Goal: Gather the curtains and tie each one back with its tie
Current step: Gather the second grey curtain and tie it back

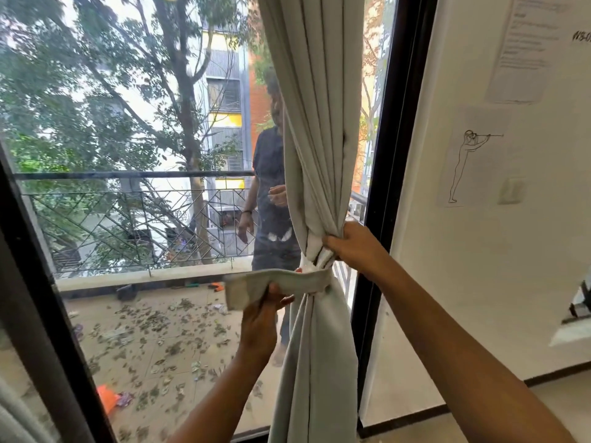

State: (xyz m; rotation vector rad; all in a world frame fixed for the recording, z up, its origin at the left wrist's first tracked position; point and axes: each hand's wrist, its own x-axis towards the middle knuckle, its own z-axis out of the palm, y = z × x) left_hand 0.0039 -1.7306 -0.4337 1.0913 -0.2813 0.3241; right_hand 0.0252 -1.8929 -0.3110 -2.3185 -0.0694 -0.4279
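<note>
the pale grey curtain (pixel 316 139) hangs at the right edge of the glass door, beside the black frame (pixel 393 155), and is bunched into a narrow waist about halfway down. the right hand (pixel 350 247) grips that bunch from the right, fingers curled around the folds just above the tie (pixel 287 279). the tie, a flat band of the same cloth, wraps the waist and runs out leftward, roughly level. the left hand (pixel 260 318) holds its free end from below, thumb and fingers pinching the cloth. below the band the curtain fans out toward the floor.

through the glass lies a balcony with a metal railing (pixel 128 219) and dry leaves (pixel 153 330) scattered on its tiles. a figure (pixel 268 187) in dark clothes shows in the pane, partly hidden by the curtain. on the white wall (pixel 479 282) to the right hang a line drawing (pixel 473 161) and a printed sheet (pixel 524 49).
</note>
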